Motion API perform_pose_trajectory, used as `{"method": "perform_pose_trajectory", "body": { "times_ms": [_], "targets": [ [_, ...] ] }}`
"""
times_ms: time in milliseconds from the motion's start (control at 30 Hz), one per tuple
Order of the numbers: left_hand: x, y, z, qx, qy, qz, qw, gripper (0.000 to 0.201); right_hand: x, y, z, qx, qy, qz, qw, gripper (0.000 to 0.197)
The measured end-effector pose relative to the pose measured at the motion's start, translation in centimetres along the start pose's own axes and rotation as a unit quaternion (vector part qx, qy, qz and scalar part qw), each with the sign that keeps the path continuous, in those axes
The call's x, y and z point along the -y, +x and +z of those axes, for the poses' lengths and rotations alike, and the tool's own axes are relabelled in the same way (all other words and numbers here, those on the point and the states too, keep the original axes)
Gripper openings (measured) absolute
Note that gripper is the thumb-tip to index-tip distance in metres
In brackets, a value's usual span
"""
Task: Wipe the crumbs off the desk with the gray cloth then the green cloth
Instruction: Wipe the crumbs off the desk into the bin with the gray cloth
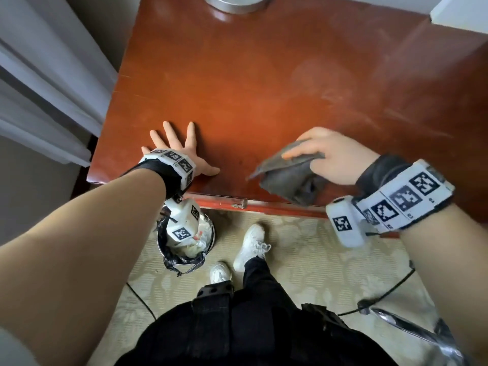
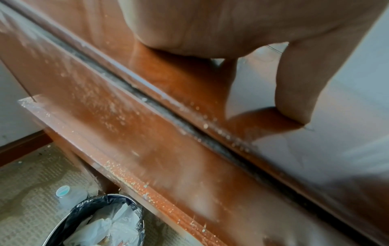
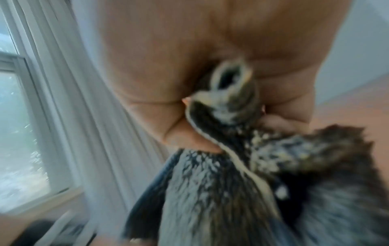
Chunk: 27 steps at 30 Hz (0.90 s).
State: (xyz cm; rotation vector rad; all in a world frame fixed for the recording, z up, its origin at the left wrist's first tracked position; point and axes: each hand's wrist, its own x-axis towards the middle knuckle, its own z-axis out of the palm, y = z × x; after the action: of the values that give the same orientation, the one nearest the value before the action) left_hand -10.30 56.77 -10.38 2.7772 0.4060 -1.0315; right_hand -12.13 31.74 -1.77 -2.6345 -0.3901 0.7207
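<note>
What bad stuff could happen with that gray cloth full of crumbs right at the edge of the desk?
1. The right hand grips the gray cloth bunched at the desk edge; the crumbs stuck to it could shake onto the carpet instead of the trash bin, which sits further left.
2. Crumbs already cling to the desk's front ledge, so wiping only the top may miss them.

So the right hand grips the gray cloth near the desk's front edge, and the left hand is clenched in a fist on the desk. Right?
Not quite. The left hand lies flat with fingers spread, as the head view shows. The right hand does grip the gray cloth near the desk's front edge.
</note>
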Motion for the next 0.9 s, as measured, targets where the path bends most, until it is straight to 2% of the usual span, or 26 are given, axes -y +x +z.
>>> {"method": "perform_pose_trajectory", "body": {
  "times_ms": [67, 100, 133, 200, 233, 333, 367, 433, 500, 633, 700, 833, 900],
  "targets": [
    [0.0, 0.1, 0.1, -0.007, -0.002, -0.002, 1.000, 0.117, -0.1, 0.8, 0.2, -0.122, -0.008, 0.019, 0.992, 0.055],
    [0.0, 0.1, 0.2, -0.010, -0.003, -0.003, 1.000, 0.116, -0.1, 1.1, 0.8, -0.132, -0.035, 0.026, 0.990, 0.055],
    [0.0, 0.0, 0.3, -0.014, -0.004, -0.004, 1.000, 0.116, -0.2, 1.5, 1.8, -0.099, -0.084, 0.025, 0.991, 0.054],
    [0.0, -0.1, 0.5, -0.019, -0.009, -0.001, 1.000, 0.115, -0.8, 1.8, 4.2, 0.014, -0.182, 0.029, 0.983, 0.048],
    [0.0, -0.1, 0.6, -0.019, -0.010, 0.001, 1.000, 0.115, -1.3, 1.9, 5.2, 0.031, -0.202, 0.038, 0.978, 0.046],
    [0.0, 0.1, 0.4, -0.015, -0.006, -0.003, 1.000, 0.115, -2.2, 2.5, 6.6, -0.077, -0.158, 0.058, 0.983, 0.043],
    [0.0, 0.1, 0.3, -0.013, -0.005, -0.004, 1.000, 0.115, -2.3, 3.0, 7.0, -0.084, -0.146, 0.066, 0.983, 0.045],
    [0.0, 0.0, 0.4, -0.014, -0.007, -0.001, 1.000, 0.114, -2.3, 4.1, 7.9, -0.054, -0.153, 0.074, 0.984, 0.049],
    [0.2, -0.1, 0.7, -0.024, -0.012, 0.001, 1.000, 0.112, -2.2, 5.0, 8.4, -0.052, -0.169, 0.071, 0.982, 0.047],
    [-0.1, -0.6, 1.0, -0.041, -0.028, -0.005, 0.999, 0.107, -3.3, 4.6, 7.9, -0.076, -0.190, -0.005, 0.979, 0.041],
    [-0.9, -0.7, 0.9, -0.053, -0.043, -0.004, 0.998, 0.101, -5.7, 3.8, 7.2, -0.072, -0.191, -0.014, 0.979, 0.040],
    [-4.5, -1.1, 1.3, -0.081, -0.062, 0.032, 0.994, 0.094, -13.0, 0.7, 3.8, -0.076, -0.142, 0.133, 0.978, 0.040],
    [-7.4, -1.1, 1.6, -0.086, -0.052, 0.057, 0.993, 0.093, -16.4, -1.4, 1.6, -0.006, -0.132, 0.132, 0.982, 0.039]
  ]
}}
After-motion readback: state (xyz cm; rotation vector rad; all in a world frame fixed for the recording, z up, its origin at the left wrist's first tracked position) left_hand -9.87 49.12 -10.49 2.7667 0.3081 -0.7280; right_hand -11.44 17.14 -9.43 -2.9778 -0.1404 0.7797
